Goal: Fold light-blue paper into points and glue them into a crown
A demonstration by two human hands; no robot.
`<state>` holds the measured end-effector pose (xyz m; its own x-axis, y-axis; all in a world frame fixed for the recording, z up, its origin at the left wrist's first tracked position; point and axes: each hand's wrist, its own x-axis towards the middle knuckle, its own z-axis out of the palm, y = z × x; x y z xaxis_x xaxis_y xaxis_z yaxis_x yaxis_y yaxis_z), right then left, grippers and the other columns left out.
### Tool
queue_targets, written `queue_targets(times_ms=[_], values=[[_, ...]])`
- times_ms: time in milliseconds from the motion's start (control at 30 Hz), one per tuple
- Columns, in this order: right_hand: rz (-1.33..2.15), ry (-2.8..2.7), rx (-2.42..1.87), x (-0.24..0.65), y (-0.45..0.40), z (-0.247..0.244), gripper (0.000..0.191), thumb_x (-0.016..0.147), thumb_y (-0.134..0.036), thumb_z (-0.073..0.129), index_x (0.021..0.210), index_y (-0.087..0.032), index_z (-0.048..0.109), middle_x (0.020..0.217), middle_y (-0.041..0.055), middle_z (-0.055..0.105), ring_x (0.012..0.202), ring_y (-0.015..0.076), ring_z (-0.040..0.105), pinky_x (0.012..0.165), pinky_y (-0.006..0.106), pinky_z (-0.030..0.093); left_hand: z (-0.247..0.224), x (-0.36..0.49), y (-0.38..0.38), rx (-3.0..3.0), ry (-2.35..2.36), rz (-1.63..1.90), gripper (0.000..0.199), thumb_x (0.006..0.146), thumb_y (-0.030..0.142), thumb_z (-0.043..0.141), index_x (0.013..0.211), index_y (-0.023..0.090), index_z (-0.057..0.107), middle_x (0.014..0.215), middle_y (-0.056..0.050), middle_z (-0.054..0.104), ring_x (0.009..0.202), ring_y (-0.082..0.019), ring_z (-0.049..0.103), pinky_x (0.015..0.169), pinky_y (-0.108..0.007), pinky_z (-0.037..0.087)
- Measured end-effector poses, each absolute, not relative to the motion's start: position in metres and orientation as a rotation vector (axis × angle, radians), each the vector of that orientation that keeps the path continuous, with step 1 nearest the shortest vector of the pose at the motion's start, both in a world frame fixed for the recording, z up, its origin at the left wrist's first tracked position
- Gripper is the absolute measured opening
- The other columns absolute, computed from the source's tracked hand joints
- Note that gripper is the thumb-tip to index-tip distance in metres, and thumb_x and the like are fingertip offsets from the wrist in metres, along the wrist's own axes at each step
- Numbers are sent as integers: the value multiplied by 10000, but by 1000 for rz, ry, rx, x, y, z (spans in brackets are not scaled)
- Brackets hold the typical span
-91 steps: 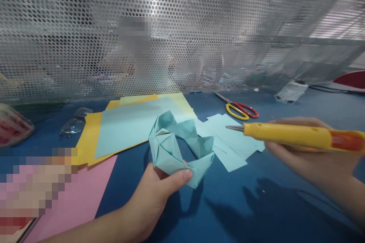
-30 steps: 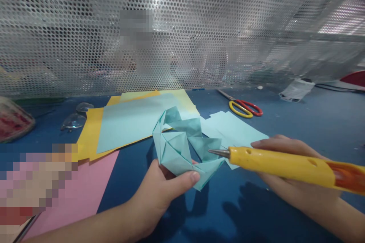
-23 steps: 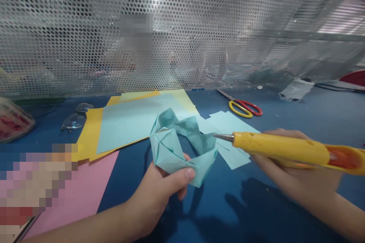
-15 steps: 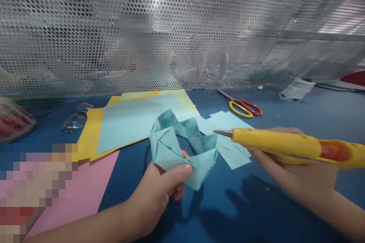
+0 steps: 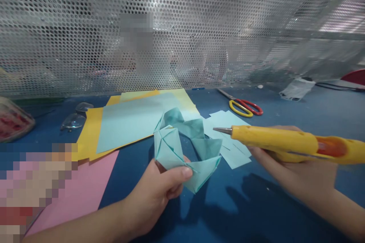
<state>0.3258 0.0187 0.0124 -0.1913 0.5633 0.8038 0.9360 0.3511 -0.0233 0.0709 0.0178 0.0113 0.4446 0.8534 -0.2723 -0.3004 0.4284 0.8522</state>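
Pinched between the thumb and fingers of my left hand (image 5: pixel 168 186) is a ring of folded light-blue origami paper (image 5: pixel 168 146), held above the table and tilted so its open middle shows. Pointed flaps stand up along its far and right sides. My right hand (image 5: pixel 302 174) grips a yellow hot glue gun (image 5: pixel 273 139); its metal nozzle points left, close to the right edge of the paper ring but apart from it. The gun's body hides most of my right fingers.
Light-blue paper pieces (image 5: pixel 232 155) lie behind the nozzle. Beyond are scissors (image 5: pixel 242 107) with yellow and red handles. Left of centre are stacked blue and yellow sheets (image 5: pixel 128 121), a pink sheet (image 5: pixel 82 190) and eyeglasses (image 5: pixel 74 119). A perforated metal screen (image 5: pixel 182 30) stands behind the blue table (image 5: pixel 256 212).
The paper ring has shifted slightly right and turned a little in my left hand, showing more of its opening. The glue gun has risen very slightly.
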Motion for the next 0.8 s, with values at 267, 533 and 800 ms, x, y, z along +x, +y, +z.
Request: queue_targets(times_ms=[267,533,800], values=[[-573,-1913,-1330,331,17,10,104,856,-320,591,922,-250,552,840,3,624,687,157,651,622,275,518,10,71,19,854,828,810,237,603,364,714,673,215,543,560,77,368,532,-94,230,510,-242,182],[-200,-1959,-1229,328,8,12,185,827,-242,602,993,-294,541,777,-18,627,593,142,622,519,257,498,2,72,19,919,893,828,305,665,424,717,767,198,538,546,93,362,495,-75,226,462,-222,192],[-123,-1983,-1266,321,-4,6,193,838,-250,589,1015,-325,578,767,-42,644,590,144,624,517,281,428,3,75,16,1046,965,846,271,737,419,670,826,202,535,452,124,333,423,-67,212,404,-203,174]])
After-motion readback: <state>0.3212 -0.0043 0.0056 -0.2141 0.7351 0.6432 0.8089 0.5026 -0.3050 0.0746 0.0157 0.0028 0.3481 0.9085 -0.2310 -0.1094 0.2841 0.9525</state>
